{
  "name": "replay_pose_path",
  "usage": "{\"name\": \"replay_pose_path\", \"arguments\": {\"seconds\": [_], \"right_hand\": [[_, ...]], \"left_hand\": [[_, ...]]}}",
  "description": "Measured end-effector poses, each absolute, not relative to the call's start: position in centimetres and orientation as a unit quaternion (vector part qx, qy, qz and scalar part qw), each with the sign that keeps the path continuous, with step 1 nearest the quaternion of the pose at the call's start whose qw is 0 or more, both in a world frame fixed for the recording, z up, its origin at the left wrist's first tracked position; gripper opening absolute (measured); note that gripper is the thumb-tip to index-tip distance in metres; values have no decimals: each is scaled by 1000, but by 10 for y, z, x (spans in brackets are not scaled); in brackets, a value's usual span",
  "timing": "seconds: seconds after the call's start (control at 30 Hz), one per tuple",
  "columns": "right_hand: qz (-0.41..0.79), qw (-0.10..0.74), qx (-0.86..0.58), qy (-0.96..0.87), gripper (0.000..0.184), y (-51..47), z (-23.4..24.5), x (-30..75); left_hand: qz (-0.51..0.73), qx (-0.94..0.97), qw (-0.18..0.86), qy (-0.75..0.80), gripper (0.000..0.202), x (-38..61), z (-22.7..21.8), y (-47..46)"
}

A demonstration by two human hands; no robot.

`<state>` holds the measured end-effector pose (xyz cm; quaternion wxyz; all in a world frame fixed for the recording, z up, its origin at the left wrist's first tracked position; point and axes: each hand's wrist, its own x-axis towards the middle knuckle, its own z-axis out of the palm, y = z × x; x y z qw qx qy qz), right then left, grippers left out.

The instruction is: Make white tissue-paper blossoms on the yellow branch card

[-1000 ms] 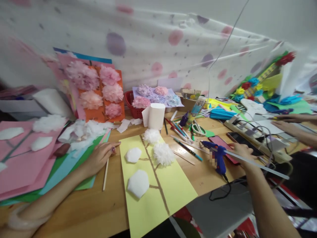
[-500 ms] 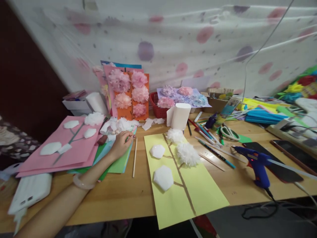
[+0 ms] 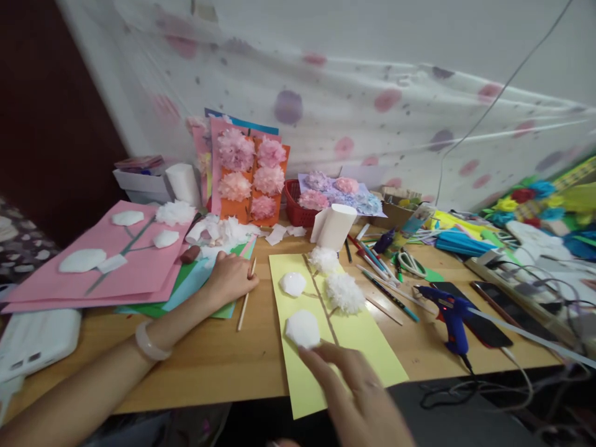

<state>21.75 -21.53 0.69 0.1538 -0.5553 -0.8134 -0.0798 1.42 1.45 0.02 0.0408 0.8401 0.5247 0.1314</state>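
My left hand (image 3: pixel 230 280) rests on the edge of a stack of green and blue paper (image 3: pixel 195 287), fingers curled in, knuckles touching the upper end of a thin wooden stick (image 3: pixel 244 299). What the fingers hold, if anything, is hidden. My right hand (image 3: pixel 356 385), blurred, lies flat on the yellow sheet (image 3: pixel 372 351) with fingers stretched out, fingertips just below a white hexagonal tissue pad (image 3: pixel 302 328). On the same sheet, along a brown stem line, are a second white pad (image 3: pixel 292 284) and two fluffy white tissue flowers (image 3: pixel 344 292).
A blue glue gun (image 3: pixel 449 311) stands right of the sheet beside a dark phone (image 3: pixel 487 330). Pens and scissors (image 3: pixel 410 262) lie behind it. A tissue roll (image 3: pixel 338 226), a red basket (image 3: pixel 298 212), an orange flower board (image 3: pixel 254 180) and a pink sheet (image 3: pixel 116 264) crowd the back and left. Cables run at the right.
My right hand has come into view onto the yellow sheet. My left hand has drawn back from the tissue pile to beside the stick. The view has shifted slightly.
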Motion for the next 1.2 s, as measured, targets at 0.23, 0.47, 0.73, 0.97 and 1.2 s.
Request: {"name": "replay_pose_path", "arguments": {"seconds": [0.23, 0.47, 0.73, 0.97, 1.2], "right_hand": [[-154, 35, -627, -763, 63, -191, -47, 187], [-199, 12, -526, -827, 51, -212, -19, 206], [-63, 17, -452, -890, 54, -220, -2, 241], [51, -9, -479, -876, 64, -191, 11, 303], [10, 55, -557, -829, 71, -153, -13, 357]], "left_hand": [[122, 808, 117, 565, 18, 7, 7, 9], [224, 752, 333, 523, 24, -8, 8, 35], [384, 607, 553, 422, 22, -8, 5, 46], [428, 503, 640, 393, 14, -5, 0, 48], [419, 454, 683, 389, 9, -5, -2, 48]]}}
